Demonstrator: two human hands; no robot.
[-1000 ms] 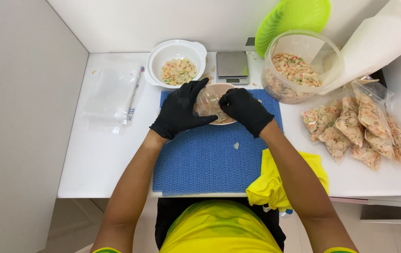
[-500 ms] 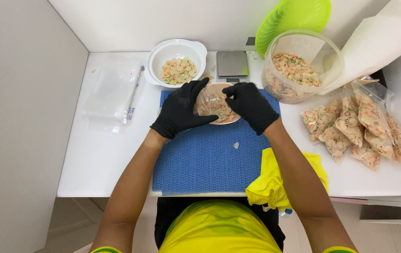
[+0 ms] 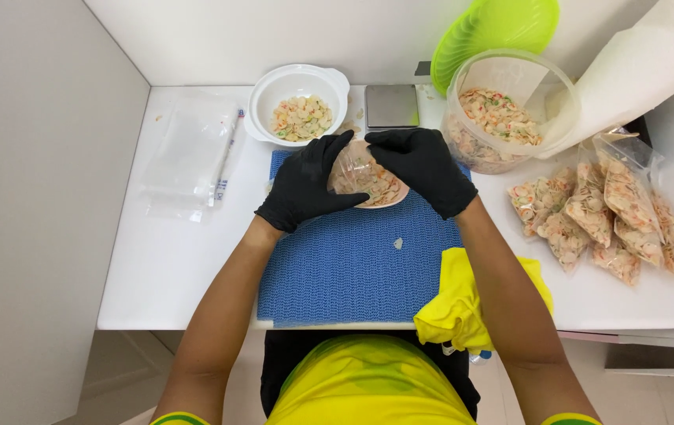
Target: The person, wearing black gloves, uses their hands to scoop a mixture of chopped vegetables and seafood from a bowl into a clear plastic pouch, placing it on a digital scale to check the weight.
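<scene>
Both hands wear black gloves and meet over the far end of a blue textured mat (image 3: pixel 352 260). My left hand (image 3: pixel 305 185) and my right hand (image 3: pixel 423 165) together hold a small clear plastic bag (image 3: pixel 364 179) filled with pale shell-shaped snack pieces flecked orange and green. The bag rests low over a small pinkish dish whose rim (image 3: pixel 392 201) shows beneath it. One loose snack piece (image 3: pixel 398 243) lies on the mat.
A white bowl (image 3: pixel 270 98) of the same pieces, a small grey scale (image 3: pixel 391 105) and a large clear tub (image 3: pixel 545 118) stand behind. Several filled bags (image 3: pixel 596 212) lie right, empty bags (image 3: pixel 191 149) left. A yellow cloth (image 3: pixel 463 299) hangs at the table's front edge.
My right hand has shifted slightly farther up over the bag's top edge. The left hand and bag have stayed nearly in place.
</scene>
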